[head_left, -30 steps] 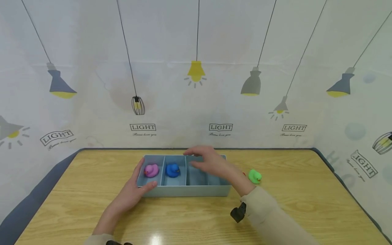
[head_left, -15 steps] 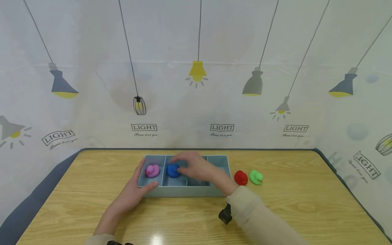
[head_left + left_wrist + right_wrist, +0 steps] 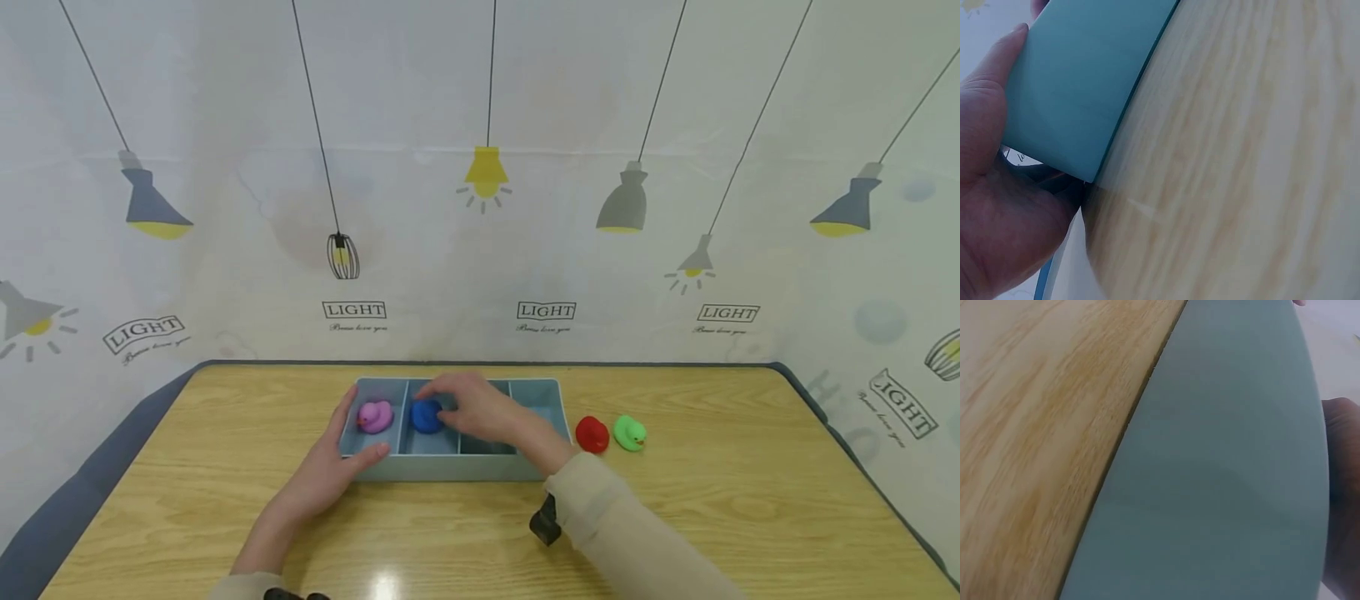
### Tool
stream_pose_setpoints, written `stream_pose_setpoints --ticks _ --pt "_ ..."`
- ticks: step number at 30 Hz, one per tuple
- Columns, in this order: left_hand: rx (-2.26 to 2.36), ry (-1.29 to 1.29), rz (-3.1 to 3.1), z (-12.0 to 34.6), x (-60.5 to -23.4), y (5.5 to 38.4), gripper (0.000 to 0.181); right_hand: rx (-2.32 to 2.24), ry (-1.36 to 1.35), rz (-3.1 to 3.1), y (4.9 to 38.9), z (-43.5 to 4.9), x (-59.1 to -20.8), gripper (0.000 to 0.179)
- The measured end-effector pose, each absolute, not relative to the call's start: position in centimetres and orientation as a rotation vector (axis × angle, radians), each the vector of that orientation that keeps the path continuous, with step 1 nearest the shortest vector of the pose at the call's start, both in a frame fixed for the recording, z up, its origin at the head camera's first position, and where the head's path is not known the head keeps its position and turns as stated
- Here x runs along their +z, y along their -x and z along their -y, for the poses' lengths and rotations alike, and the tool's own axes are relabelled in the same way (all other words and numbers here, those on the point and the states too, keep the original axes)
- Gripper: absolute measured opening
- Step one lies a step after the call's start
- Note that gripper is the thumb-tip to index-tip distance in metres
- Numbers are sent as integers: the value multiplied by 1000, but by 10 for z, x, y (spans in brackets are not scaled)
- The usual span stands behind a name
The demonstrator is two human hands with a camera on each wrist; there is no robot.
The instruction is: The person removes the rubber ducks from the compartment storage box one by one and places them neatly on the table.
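Note:
A light blue divided box point(image 3: 457, 468) stands lengthwise on the table. My left hand point(image 3: 322, 471) holds its left end, thumb over the front rim and fingers along the end wall; the left wrist view shows the same hand point(image 3: 997, 187) at the box corner. In the leftmost compartment sits a pink rubber duck point(image 3: 375, 416). One compartment over, my right hand point(image 3: 480, 408) reaches in and pinches a blue rubber duck point(image 3: 426, 416) between thumb and fingers. From the right wrist, the box's front wall point(image 3: 1210, 456) hides most of that hand.
Right of the box, a red rubber duck point(image 3: 592, 435) and a green rubber duck point(image 3: 629, 433) rest on the wooden table point(image 3: 712, 500). Behind the table hangs a pale cloth point(image 3: 420, 208) printed with lamps.
My right hand has moved left, from over the third compartment to the blue duck. The red duck, earlier mostly behind the right arm, is now visible. My left hand stays on the box.

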State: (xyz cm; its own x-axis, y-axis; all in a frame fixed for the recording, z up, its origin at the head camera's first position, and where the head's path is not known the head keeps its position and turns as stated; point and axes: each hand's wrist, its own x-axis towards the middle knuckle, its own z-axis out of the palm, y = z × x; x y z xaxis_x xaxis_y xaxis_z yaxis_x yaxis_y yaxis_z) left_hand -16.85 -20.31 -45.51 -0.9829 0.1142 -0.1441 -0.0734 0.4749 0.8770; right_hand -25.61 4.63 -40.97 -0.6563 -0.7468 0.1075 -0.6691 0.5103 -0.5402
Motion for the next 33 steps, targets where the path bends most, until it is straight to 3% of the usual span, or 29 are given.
stream_pose_setpoints --ticks 16,33 --pt "1540 -44 -2537 205 -456 170 102 -591 1167 -2661 252 -32 -410 45" --pt "1540 -35 -2533 203 -456 169 100 -649 1190 -2686 249 -28 -416 35"
